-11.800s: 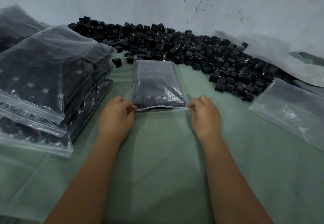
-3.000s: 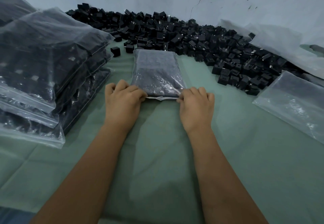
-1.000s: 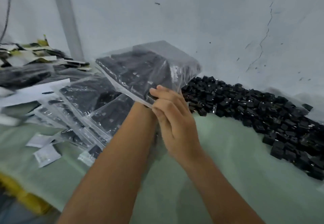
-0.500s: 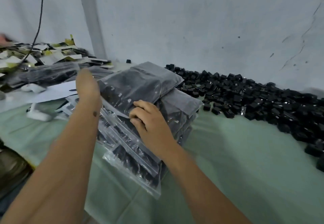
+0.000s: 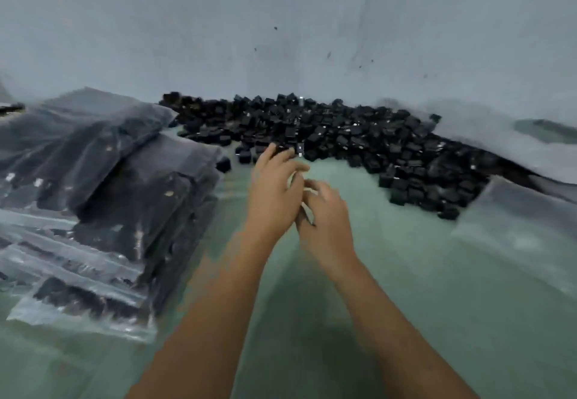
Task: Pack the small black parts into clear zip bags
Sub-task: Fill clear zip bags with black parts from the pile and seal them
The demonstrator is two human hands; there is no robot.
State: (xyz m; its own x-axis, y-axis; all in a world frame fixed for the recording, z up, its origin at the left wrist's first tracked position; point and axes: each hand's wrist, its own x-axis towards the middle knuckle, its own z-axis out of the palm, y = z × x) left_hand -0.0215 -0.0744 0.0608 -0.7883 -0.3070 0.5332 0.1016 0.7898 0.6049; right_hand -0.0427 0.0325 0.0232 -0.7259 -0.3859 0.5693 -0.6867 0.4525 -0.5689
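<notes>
Both hands are now off the filled bag stack, where half a second ago the right one was resting on the top bag; view is swinging back right and blurring. Going big to small: pale grey wall (image 5: 281,24) is filling the upper half, green table cover (image 5: 437,305) is taking the lower half. Stack of filled zip bags (image 5: 103,199) is sitting on the cover at left, dark contents showing through, top bags lying tilted. Loose pile of small black parts (image 5: 359,139) is running along the foot of the wall from centre to right, its left end near the stack. Empty clear bags (image 5: 524,227) are lying flat at right, touching the pile's near right edge; more clear plastic (image 5: 499,136) is lying behind the pile. Left hand (image 5: 274,189) and right hand (image 5: 324,214) are meeting mid-frame above the cover, just in front of the pile, touching each other. Left fingers are spreading loosely, gripping nothing I can see. Right fingers are curling inward; something pale is showing between the hands, too blurred to identify, so can't tell if the right is holding anything
</notes>
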